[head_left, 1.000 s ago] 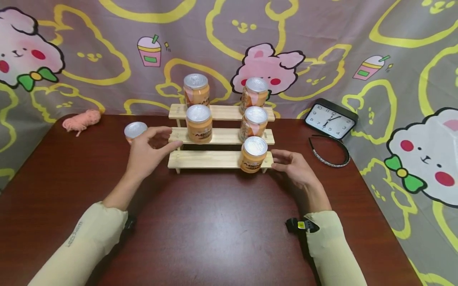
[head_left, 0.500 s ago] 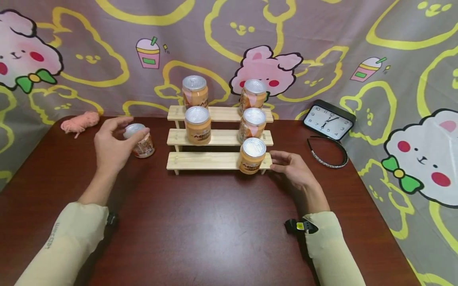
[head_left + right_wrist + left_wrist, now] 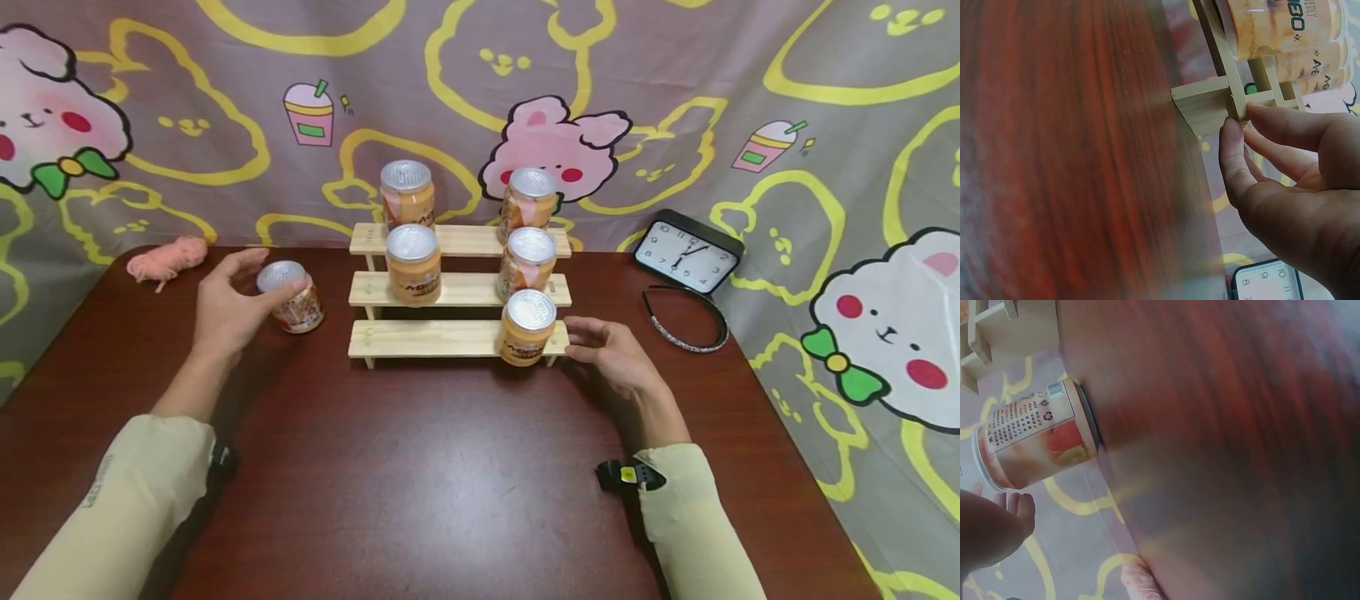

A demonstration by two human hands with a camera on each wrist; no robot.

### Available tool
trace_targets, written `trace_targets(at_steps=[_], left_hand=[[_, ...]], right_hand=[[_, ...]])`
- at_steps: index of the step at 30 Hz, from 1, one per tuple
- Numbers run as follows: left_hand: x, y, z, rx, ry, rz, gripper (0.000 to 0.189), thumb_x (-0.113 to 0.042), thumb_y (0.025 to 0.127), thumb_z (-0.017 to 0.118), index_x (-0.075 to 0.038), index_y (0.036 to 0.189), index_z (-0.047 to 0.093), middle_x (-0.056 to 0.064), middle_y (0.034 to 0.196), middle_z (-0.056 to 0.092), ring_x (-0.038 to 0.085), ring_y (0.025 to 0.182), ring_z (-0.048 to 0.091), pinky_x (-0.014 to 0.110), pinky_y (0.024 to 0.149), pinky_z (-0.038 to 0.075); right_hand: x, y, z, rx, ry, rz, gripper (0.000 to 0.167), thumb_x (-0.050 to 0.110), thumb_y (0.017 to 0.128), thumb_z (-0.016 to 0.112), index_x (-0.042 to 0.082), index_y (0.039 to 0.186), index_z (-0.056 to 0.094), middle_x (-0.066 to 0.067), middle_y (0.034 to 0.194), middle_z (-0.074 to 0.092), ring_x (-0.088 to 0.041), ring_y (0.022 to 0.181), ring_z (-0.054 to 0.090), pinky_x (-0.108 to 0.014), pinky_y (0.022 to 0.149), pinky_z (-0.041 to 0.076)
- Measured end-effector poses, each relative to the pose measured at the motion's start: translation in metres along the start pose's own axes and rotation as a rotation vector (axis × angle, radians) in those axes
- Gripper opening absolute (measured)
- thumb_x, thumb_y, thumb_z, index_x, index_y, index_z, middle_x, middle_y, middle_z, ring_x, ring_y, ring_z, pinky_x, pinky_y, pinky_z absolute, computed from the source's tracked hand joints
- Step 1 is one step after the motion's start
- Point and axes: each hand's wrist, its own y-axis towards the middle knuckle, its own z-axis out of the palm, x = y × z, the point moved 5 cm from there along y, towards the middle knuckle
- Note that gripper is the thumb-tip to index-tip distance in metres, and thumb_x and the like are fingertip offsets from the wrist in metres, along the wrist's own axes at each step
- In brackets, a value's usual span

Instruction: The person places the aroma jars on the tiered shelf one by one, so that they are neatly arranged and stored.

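At the left of the head view, a can [image 3: 298, 310] with a silver lid and an orange fruit label stands upright on the table. Around its lid side is my left hand [image 3: 228, 304], thumb in front and fingers spread behind. The left wrist view shows the fingers [image 3: 1019, 509] beside the lid of this can [image 3: 1041, 434]; contact is unclear. A three-step wooden display rack [image 3: 427, 337] stands at the centre. Its right end is pinched by my right hand [image 3: 618, 358], the thumb and forefinger meeting at the board's corner in the right wrist view.
Several similar cans stand on the rack, including one on the lowest step [image 3: 527, 337] and one on the middle step [image 3: 415, 279]. A pink yarn bundle [image 3: 167, 259] lies far left. A clock [image 3: 686, 252] and a headband [image 3: 693, 342] are at right, before a patterned cloth [image 3: 420, 75].
My left hand has moved left from the rack's left end to the can on the table, and its thumb has come closer across the lid. My right hand stays at the rack.
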Motion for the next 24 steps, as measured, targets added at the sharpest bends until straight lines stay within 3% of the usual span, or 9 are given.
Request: trace_targets(at_steps=[5, 11, 17, 24], left_hand=[[0.005, 0.004, -0.001, 0.028, 0.021, 0.017, 0.071, -0.025, 0.083, 0.086, -0.004, 0.143, 0.055, 0.013, 0.135, 0.057, 0.015, 0.114, 0.050, 0.020, 0.089, 0.038], [0.010, 0.008, 0.001, 0.074, -0.037, 0.033, 0.067, -0.013, 0.083, 0.085, -0.001, 0.142, 0.055, 0.007, 0.131, 0.057, 0.011, 0.111, 0.053, 0.020, 0.094, 0.045], [0.013, 0.009, 0.003, 0.112, 0.000, 0.011, 0.072, -0.016, 0.084, 0.085, 0.001, 0.145, 0.051, 0.015, 0.140, 0.053, 0.013, 0.122, 0.051, 0.033, 0.109, 0.043], [0.012, 0.007, 0.000, 0.086, 0.062, -0.002, 0.070, -0.025, 0.082, 0.087, -0.001, 0.141, 0.057, 0.017, 0.136, 0.058, 0.010, 0.111, 0.055, 0.018, 0.090, 0.045]], right_hand=[[0.000, 0.001, 0.001, 0.002, 0.000, -0.002, 0.053, -0.008, 0.094, 0.064, -0.008, 0.145, 0.048, -0.028, 0.135, 0.056, -0.019, 0.111, 0.059, -0.024, 0.086, 0.054], [-0.001, -0.001, 0.000, -0.001, -0.005, -0.010, 0.053, -0.008, 0.094, 0.064, -0.008, 0.145, 0.048, -0.028, 0.134, 0.057, -0.016, 0.108, 0.059, -0.023, 0.085, 0.053], [-0.002, -0.001, 0.000, -0.002, -0.017, -0.010, 0.053, -0.007, 0.095, 0.064, -0.008, 0.145, 0.048, -0.027, 0.133, 0.057, -0.018, 0.109, 0.058, -0.023, 0.084, 0.053], [-0.001, 0.000, 0.000, -0.001, -0.013, 0.003, 0.052, -0.007, 0.095, 0.064, -0.007, 0.145, 0.049, -0.027, 0.133, 0.057, -0.021, 0.112, 0.058, -0.024, 0.085, 0.053]])
